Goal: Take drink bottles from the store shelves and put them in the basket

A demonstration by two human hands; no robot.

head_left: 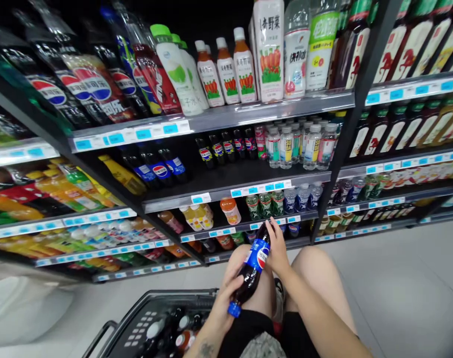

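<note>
A dark cola bottle (pixel 252 271) with a blue label and a blue cap lies tilted across my lap, its cap toward me. My left hand (pixel 228 296) is wrapped round the neck end near the cap. Around the base end, my right hand (pixel 278 246) grips the same bottle, its fingertips at the bottom edge. Both hands are above my knees, in front of the lower shelves. To the left of my legs, a dark basket (pixel 129 313) contains several bottles with white, black and red caps.
A drinks shelf (pixel 226 119) with several levels stands in front of me. Similar blue-labelled cola bottles (pixel 161 169) stand on its middle level at the left. An orange juice bottle (pixel 230 211) is on the level below. A large white rounded object (pixel 25 311) stands on the floor at left.
</note>
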